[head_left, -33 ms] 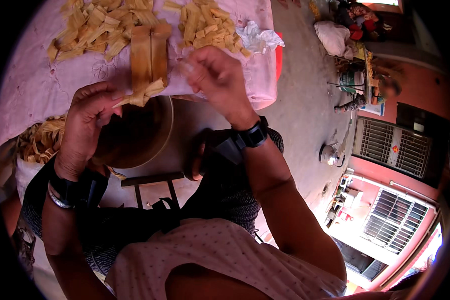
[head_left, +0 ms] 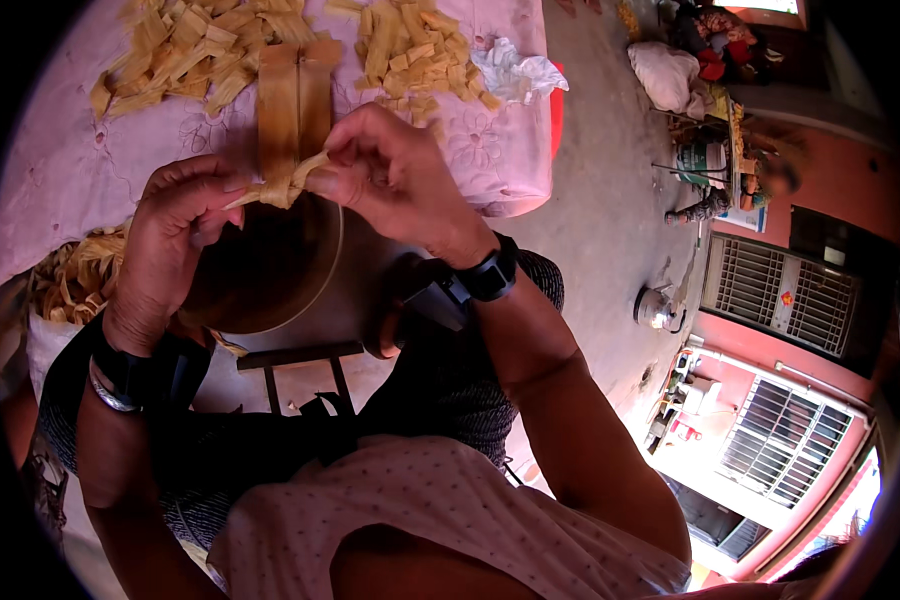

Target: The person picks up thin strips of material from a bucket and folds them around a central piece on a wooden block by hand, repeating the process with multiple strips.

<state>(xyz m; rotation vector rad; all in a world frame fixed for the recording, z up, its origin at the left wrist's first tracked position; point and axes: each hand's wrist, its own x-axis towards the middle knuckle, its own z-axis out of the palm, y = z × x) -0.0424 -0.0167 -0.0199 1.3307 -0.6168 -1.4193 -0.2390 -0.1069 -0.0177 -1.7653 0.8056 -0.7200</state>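
A pale tan strip [head_left: 282, 190], dry and leaf-like, stretches folded between my two hands. My left hand [head_left: 185, 205] pinches its left end between thumb and fingers. Its right end is gripped by my right hand [head_left: 390, 175], thumb against fingertips. Just beyond the strip lies a flat brown wooden piece [head_left: 277, 110] with a lengthwise groove, reaching over the table's near edge. Two piles of short tan folded pieces lie farther back, a wide left pile [head_left: 185, 50] and a smaller right pile [head_left: 410, 50].
A pink cloth [head_left: 60, 180] covers the table. Crumpled white plastic [head_left: 518, 75] lies at its right corner. Below the near edge are a round basin [head_left: 270, 290] and a white sack [head_left: 80, 270] of tan strips. A dark stool [head_left: 300, 360] stands near my legs.
My right hand has come left and closed on the strip's right end; before, it was apart from it and blurred. My left hand keeps its hold.
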